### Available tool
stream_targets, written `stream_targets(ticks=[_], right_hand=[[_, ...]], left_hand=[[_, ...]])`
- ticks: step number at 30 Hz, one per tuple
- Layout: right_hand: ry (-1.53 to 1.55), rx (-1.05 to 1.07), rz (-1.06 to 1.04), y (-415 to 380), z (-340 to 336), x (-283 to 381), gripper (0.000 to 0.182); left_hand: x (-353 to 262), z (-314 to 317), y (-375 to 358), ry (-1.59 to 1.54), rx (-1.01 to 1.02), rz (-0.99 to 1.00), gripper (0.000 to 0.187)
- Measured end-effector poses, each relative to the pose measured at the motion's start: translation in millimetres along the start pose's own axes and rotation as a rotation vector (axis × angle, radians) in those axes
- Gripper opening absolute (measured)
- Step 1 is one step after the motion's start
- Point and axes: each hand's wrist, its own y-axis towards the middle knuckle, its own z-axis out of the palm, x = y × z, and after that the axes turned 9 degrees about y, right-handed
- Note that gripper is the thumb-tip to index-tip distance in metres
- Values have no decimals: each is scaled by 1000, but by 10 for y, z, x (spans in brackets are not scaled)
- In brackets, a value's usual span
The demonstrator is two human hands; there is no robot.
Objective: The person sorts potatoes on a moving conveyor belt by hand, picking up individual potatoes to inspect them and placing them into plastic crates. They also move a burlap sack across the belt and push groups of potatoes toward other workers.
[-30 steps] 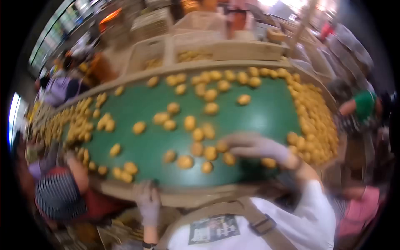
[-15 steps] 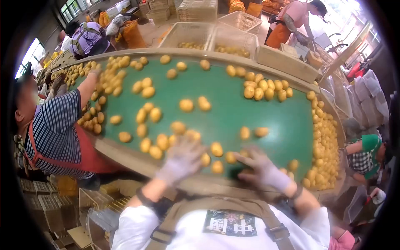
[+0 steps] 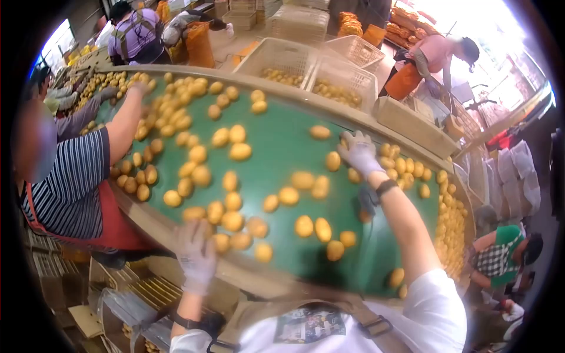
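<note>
Yellow potatoes [image 3: 240, 152] lie scattered across a green belt-like table surface [image 3: 276, 229]. My left hand [image 3: 195, 256], in a pale glove, is at the near rim with its fingers stretched out, slightly blurred. Beside it lie several potatoes [image 3: 221, 242]; no potato shows in its grasp. My right hand [image 3: 360, 154], also gloved, reaches across to the far side with fingers spread. Its fingertips are at a potato [image 3: 344, 142], partly covered by them. Another potato [image 3: 333, 160] lies just left of that hand, and a cluster of potatoes [image 3: 406, 166] to its right.
A raised rim [image 3: 282, 88] borders the table. Beyond it stand white crates [image 3: 276, 62] holding potatoes. Potatoes are heaped along the right end [image 3: 452, 226]. A co-worker in a striped shirt [image 3: 70, 176] reaches over the left side; other people work around the table.
My right hand has moved from the near edge to the far side. My left hand has drawn back left to the near rim. Potatoes have shifted, and the view has tilted.
</note>
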Motion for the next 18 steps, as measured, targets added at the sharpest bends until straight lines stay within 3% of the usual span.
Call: stream_targets(ticks=[3, 4, 6, 9, 11, 13, 16, 18], right_hand=[[138, -49, 21, -179, -105, -44, 54], [522, -98, 86, -101, -127, -99, 51], [854, -85, 186, -127, -544, 340, 49], [488, -3, -100, 33, -401, 395, 40], [220, -13, -150, -54, -475, 782, 26], [34, 167, -289, -135, -471, 797, 19], [-93, 246, -338, -375, -527, 733, 18], [6, 240, -257, -717, -602, 720, 19]], left_hand=[[24, -41, 10, 2, 22, 10, 47], [27, -37, 30, -3, 26, 10, 47], [8, -17, 52, -17, 31, 6, 46], [36, -15, 38, -11, 24, 20, 45], [72, 53, 9, 19, 3, 36, 44], [56, 45, -12, 8, -3, 28, 43], [23, 10, -26, 1, -2, 10, 42], [49, -15, -36, -5, -8, 2, 42]])
